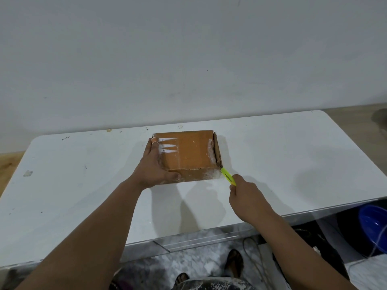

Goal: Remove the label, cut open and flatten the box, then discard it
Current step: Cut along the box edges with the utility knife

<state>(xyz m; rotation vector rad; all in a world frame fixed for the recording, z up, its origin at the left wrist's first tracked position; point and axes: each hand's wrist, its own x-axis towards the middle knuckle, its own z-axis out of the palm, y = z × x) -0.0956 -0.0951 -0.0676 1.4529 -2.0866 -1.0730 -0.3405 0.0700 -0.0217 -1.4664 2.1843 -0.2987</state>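
Observation:
A small brown cardboard box (188, 153) lies on the white table (282, 155), with white label and tape remnants on its top and right edge. My left hand (156, 164) grips its near left corner, thumb on the front face and fingers along the left side. My right hand (246, 195) holds a yellow-green utility knife (228, 176). The knife's tip touches the box's near right corner, where the right side flap stands slightly apart from the top.
A white wall rises directly behind the table. A blue basin (374, 222) and a cable (253, 254) lie on the floor beyond the table's near right edge. My sandalled feet (234, 262) stand on grey floor below. A small scrap (27, 173) lies at the table's left.

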